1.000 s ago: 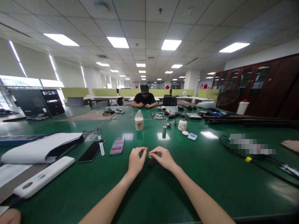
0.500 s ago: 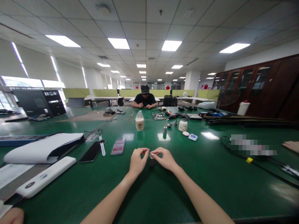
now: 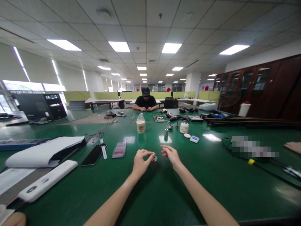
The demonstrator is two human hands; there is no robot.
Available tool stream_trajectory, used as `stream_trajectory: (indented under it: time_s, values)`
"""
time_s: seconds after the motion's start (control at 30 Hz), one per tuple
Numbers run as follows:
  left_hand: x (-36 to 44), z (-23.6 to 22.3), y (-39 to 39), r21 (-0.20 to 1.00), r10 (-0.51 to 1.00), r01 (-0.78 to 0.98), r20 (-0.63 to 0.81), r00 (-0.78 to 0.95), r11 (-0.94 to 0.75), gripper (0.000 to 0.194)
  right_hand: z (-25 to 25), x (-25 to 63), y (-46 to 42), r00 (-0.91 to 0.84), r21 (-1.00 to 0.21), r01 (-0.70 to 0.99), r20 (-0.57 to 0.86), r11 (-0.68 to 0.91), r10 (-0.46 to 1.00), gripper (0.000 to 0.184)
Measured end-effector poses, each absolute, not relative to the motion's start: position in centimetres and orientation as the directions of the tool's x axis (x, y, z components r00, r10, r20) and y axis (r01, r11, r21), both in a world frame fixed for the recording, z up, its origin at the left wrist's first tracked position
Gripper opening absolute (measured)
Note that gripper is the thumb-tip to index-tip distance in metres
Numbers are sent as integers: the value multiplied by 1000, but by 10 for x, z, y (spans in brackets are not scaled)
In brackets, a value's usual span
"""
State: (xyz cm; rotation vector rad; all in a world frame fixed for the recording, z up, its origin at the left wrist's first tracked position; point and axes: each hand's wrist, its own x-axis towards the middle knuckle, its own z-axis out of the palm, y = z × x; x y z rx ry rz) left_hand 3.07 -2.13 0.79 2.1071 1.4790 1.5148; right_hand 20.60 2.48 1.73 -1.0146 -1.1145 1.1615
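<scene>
1. Head view, center: On a green counter (image 3: 155, 201), a small metal can (image 3: 154, 159) stands upright between the worker's two hands, nearer the left.
2. The left hand (image 3: 140, 163) is drawn into a pinch, thumb and forefinger together at the can's top rim; whether they grip anything cannot be told.
3. The right hand (image 3: 172, 157), just beside the can and apart from it, is partly open, its fingers loosely curled and holding nothing visible.
4. Beyond the hands, a second can (image 3: 166, 133) stands upright near a patterned jar (image 3: 184, 127), a pink disc (image 3: 187, 136) and a blue-and-white case (image 3: 194, 139). To their left sits a cup (image 3: 140, 126) in a clear plastic bag, with a circuit board (image 3: 160, 118) farther back.
5. At left, a white watch (image 3: 103, 149) lies against a dark phone (image 3: 93, 155), between blurred-out packaging (image 3: 119, 149) and a stack of papers (image 3: 44, 152). A long white device (image 3: 48, 181) lies in front of the papers.
6. At right, black cables (image 3: 270, 172) with a yellow tag (image 3: 251, 161) cross the counter, near another person's hand (image 3: 292, 146) at the frame's edge.
7. Across the counter, a person in a dark shirt (image 3: 145, 102) bows over folded forearms.
</scene>
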Motion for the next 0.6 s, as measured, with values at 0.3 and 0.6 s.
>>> stream_trajectory:
  time_s: [0.3,0.6]
  values:
    - [-16,-19,14,516,816,820,567,-112,-246,27,13,207,27,24,-987,-59,149,150,989,28]
    - [-15,-29,12,414,811,885,580,-76,-213,25,12,208,27,1,-966,33,257,257,966,31]
